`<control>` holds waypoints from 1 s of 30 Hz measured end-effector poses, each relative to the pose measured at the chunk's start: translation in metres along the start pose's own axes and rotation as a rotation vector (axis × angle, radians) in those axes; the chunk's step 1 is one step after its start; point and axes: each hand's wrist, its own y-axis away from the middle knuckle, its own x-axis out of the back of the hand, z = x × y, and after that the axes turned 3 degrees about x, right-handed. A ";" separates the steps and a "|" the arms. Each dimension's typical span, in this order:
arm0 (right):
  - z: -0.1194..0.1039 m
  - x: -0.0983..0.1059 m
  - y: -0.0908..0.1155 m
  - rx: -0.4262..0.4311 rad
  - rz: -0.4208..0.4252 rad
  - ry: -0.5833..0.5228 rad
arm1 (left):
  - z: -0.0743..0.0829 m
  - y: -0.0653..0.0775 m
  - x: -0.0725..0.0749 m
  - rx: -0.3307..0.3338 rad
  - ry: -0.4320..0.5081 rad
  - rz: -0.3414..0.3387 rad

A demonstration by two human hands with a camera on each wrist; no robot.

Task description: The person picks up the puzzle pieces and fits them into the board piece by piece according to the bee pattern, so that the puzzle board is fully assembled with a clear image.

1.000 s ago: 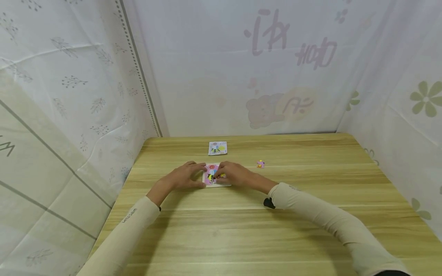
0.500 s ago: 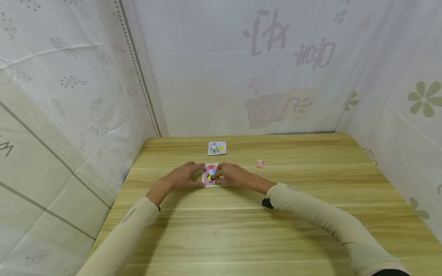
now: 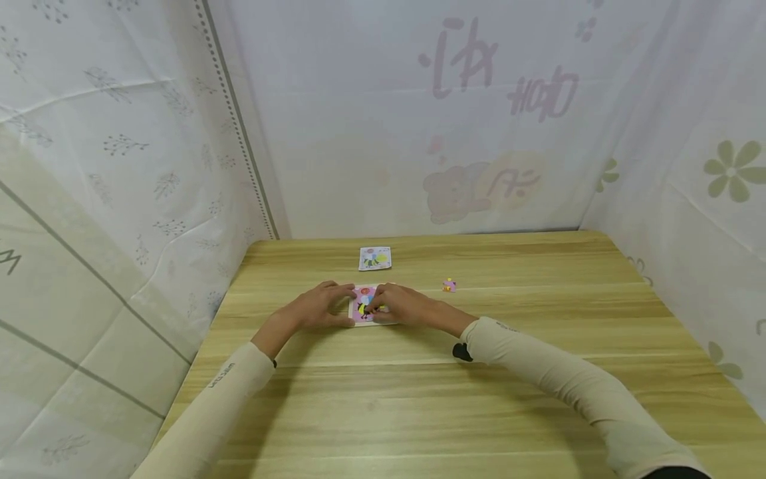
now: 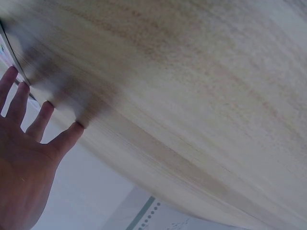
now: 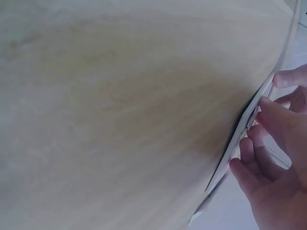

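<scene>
A pink jigsaw puzzle (image 3: 362, 311) with a bee picture lies in a pale frame on the table. My left hand (image 3: 317, 306) rests at its left side, thumb near the lower corner, other fingers near the upper one. In the left wrist view the left fingers (image 4: 45, 112) look straight and spread. My right hand (image 3: 403, 305) is over the puzzle's right part, thumb and fingertips bent together at a piece. That piece is mostly hidden. From the right wrist view, the right fingers (image 5: 268, 108) are curled at the frame's edge.
A loose pink-and-yellow puzzle piece (image 3: 449, 285) lies to the right of the puzzle. Behind the puzzle is a card (image 3: 375, 259) with a paler bee picture. The wood-grain table (image 3: 383, 399) meets patterned curtains (image 3: 359, 146) at the back and sides.
My right fingertips have settled lower and slightly left on the puzzle, and the piece under them lies flatter. My left hand stays at the frame's left side.
</scene>
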 end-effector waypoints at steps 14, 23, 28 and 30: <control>0.003 0.009 -0.004 0.083 -0.082 -0.021 | 0.000 0.000 -0.001 -0.009 -0.001 0.000; 0.002 0.009 -0.004 0.098 -0.093 -0.036 | 0.000 -0.002 -0.001 -0.020 -0.006 0.002; 0.002 0.007 0.000 0.084 -0.069 -0.024 | 0.000 -0.002 -0.001 -0.013 0.000 -0.001; 0.002 0.005 0.002 0.080 -0.056 -0.014 | 0.000 -0.001 0.000 -0.012 -0.003 0.001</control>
